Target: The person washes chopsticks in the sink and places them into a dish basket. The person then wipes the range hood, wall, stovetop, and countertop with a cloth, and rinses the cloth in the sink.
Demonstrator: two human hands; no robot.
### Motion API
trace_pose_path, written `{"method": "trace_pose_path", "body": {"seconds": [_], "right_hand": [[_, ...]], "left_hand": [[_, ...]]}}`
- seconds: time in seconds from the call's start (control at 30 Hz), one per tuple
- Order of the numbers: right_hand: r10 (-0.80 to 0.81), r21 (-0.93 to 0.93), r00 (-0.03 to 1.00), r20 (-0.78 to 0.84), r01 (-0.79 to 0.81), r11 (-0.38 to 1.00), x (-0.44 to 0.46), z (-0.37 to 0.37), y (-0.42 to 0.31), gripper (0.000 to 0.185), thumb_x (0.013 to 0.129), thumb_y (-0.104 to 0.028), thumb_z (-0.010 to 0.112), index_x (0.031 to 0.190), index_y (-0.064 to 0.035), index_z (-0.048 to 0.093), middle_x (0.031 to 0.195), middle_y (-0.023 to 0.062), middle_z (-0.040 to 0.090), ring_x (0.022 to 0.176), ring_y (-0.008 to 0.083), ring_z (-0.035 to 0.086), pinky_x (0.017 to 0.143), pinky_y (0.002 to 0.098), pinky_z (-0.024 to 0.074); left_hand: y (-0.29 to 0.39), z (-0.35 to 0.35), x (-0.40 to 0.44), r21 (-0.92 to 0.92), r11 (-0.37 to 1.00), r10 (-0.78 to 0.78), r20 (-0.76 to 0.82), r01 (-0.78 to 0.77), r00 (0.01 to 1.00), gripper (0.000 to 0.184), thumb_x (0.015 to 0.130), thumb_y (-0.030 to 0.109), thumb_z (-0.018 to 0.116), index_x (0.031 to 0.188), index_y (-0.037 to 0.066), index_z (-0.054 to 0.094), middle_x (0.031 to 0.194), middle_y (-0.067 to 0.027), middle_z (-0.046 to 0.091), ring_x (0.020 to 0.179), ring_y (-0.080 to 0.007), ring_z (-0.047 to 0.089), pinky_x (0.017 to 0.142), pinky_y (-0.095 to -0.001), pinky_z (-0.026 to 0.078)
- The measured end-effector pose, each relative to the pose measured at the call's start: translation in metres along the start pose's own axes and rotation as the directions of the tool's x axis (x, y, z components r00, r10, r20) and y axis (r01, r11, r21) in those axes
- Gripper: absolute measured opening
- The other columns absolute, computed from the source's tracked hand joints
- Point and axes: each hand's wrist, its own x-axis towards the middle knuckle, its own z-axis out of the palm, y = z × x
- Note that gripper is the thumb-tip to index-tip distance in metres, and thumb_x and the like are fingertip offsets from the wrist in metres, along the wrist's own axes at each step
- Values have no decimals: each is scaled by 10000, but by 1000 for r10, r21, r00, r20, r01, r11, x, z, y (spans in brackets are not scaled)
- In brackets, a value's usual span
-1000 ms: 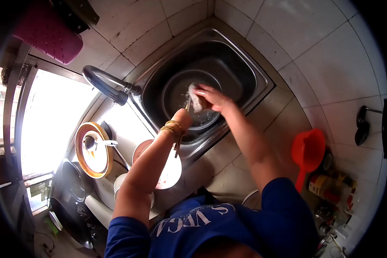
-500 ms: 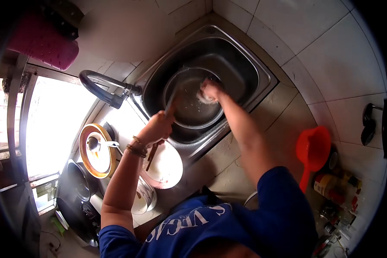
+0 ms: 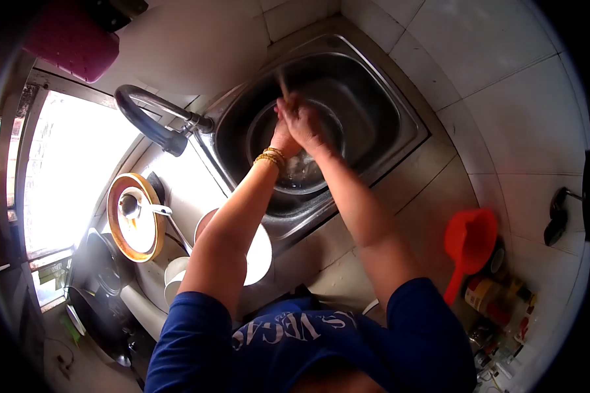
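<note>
Over the round metal basin (image 3: 328,121) in the steel sink, my two hands meet. My left hand (image 3: 284,139), with gold bracelets at its wrist, is closed beneath my right hand. My right hand (image 3: 301,123) wraps round a thin utensil (image 3: 283,84), blurred by motion, that points up toward the back of the sink. What my left hand holds is hidden by my right. Water with a pale thing (image 3: 299,169), too blurred to make out, shows in the basin just below my wrists.
A curved faucet (image 3: 147,121) rises at the sink's left. Left of me stand an orange-rimmed dish (image 3: 152,245) with a ladle on it, a white bowl (image 3: 260,259) and dark pans (image 3: 98,327). At the right are a red dipper (image 3: 469,242) and bottles (image 3: 488,295).
My left hand has moved from beside the bowl back over the basin, and my right hand has shifted up and left to meet it. The utensil now points toward the back of the sink.
</note>
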Motion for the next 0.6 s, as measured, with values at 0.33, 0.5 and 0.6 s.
{"method": "trace_pose_path", "body": {"seconds": [0.33, 0.5, 0.6], "right_hand": [[184, -63, 934, 306, -173, 983, -12, -20, 38, 470, 845, -398, 593, 1148, -43, 538, 1039, 120, 609, 975, 191, 566, 831, 318, 436], [602, -160, 785, -145, -619, 769, -9, -16, 123, 548, 937, -458, 372, 1196, 4, 513, 1154, 187, 572, 1090, 292, 529, 916, 341, 390], [610, -40, 775, -166, -624, 781, -16, -2, 143, 602, 941, -491, 303, 1190, 17, 511, 1206, 193, 541, 1142, 305, 495, 935, 360, 376]], "left_hand": [[-61, -21, 9, -922, -328, -342, 320, 207, 883, 524, 926, 496, 365, 1077, 42, 579, 1033, -113, 611, 986, -232, 565, 914, -349, 402], [-28, 21, 15, -890, -345, -672, 456, 297, 584, 747, 869, 658, 268, 1265, 53, 456, 1217, -112, 536, 1120, -276, 488, 975, -398, 353], [-21, 37, 15, -832, -389, -568, 554, 395, 609, 754, 871, 651, 280, 1233, 22, 486, 1194, -130, 548, 1092, -270, 511, 959, -371, 369]]}}
